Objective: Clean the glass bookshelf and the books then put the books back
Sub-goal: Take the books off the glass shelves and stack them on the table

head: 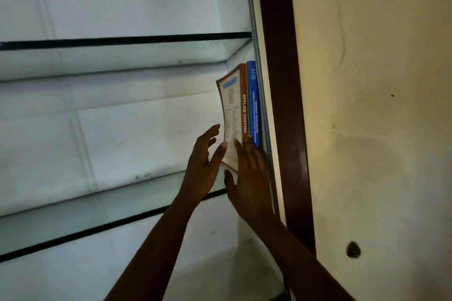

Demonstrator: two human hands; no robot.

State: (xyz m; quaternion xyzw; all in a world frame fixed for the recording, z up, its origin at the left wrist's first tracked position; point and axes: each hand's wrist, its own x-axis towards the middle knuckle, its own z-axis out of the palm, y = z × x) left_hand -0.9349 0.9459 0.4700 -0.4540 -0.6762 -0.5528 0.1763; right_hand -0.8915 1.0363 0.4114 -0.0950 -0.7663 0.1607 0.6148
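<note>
Steadying the brown book (232, 110) on the glass shelf (97, 205), I have both hands uncurled: left hand (204, 166) with thumb on its cover, right hand (249, 178) flat at its spine. The blue book (253, 105) stands just right of them. I judge more books remain.

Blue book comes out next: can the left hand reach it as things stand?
Probably not: the Applied Costing book stands between left hand and blue book, and the right hand covers its lower spine.
</note>
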